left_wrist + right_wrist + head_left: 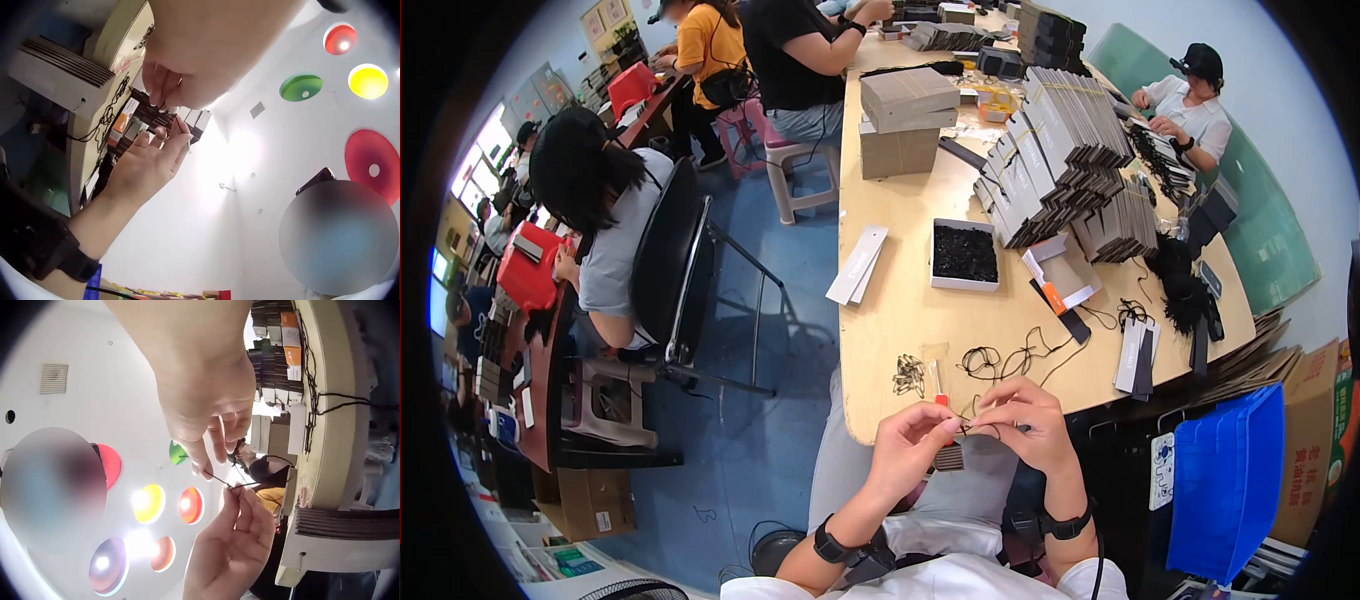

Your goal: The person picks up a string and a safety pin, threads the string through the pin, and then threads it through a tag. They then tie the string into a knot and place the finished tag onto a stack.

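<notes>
Left hand (912,452) and right hand (1034,424) pinch thin black cord (217,479), so hasty tugs could totally snarl those loose black string loops (1000,364) at 12 o'clock.

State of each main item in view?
Left hand: pinching dark cord
Right hand: pinching the same cord
Loose cord: looped, partly hanging off table
White box: open, filled with black material
White tags: lying flat, overlapping
Grey blocks: stacked
Black chair: occupied
</notes>
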The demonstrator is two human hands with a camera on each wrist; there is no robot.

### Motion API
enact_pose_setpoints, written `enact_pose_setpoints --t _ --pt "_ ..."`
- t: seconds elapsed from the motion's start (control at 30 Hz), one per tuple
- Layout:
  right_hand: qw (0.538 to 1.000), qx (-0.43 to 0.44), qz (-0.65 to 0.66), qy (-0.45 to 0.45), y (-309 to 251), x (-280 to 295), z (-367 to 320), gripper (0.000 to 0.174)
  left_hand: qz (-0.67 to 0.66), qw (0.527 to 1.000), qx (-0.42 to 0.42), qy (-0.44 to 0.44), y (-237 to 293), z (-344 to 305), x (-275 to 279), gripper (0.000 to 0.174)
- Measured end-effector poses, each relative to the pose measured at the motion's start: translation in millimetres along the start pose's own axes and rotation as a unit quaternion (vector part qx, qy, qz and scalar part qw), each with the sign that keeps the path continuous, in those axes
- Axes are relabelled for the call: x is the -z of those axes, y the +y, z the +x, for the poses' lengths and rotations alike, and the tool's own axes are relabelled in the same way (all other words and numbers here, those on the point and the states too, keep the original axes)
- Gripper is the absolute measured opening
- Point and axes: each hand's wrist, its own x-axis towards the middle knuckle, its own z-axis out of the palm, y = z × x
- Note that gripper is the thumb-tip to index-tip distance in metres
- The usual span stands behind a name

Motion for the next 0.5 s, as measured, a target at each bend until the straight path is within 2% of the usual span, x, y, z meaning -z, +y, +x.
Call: enact_pose_setpoints --t 0.07,0.1,0.13,0.17,0.2,0.27,0.3,0.4,0.47,0.5 --pt "1.0 0.003 -0.016 0.014 -4.6 2.7 2.8 0.014 0.03 0.999 -0.011 0.008 -0.7 -0.9 -0.6 0.008" --pt "1.0 0.002 -0.016 0.014 -4.2 0.4 0.4 0.014 0.119 0.991 -0.065 0.008 -0.8 -1.1 -1.0 0.008" --pt "0.993 -0.068 0.091 0.034 -3.4 -3.8 -4.2 0.013 0.206 0.971 -0.118 0.008 -0.9 -1.3 -1.3 0.008" --pt "0.97 -0.136 0.196 0.054 -3.5 -6.6 -8.4 0.013 0.207 0.971 -0.118 0.008 -0.5 -1.6 -2.2 0.008" --pt "0.969 -0.136 0.196 0.054 -4.4 -7.3 -10.9 0.013 0.201 0.972 -0.122 0.009 0.6 -1.3 -3.7 0.008" --pt "0.933 -0.25 0.251 0.064 -6.5 -8.2 -13.9 0.01 0.195 0.973 -0.126 0.01 3.5 -1.2 -6.5 0.008" --pt "0.933 -0.25 0.252 0.063 -7.1 -8.5 -13.9 0.01 0.21 0.966 -0.148 0.036 5.4 -1.5 -7.9 0.008" --pt "0.941 -0.279 0.178 0.065 -10.3 -9.3 -13.4 0.01 0.259 0.947 -0.176 0.073 12.4 -2.4 -8.7 0.008" --pt "0.987 -0.159 -0.033 0.019 -13.4 -9.6 -10.2 0.005 0.292 0.936 -0.181 0.082 15.9 -3.0 -9.6 0.008" --pt "0.986 -0.16 -0.032 0.019 -15.0 -10.6 -8.8 0.005 0.291 0.938 -0.174 0.073 17.0 -3.2 -10.4 0.008"
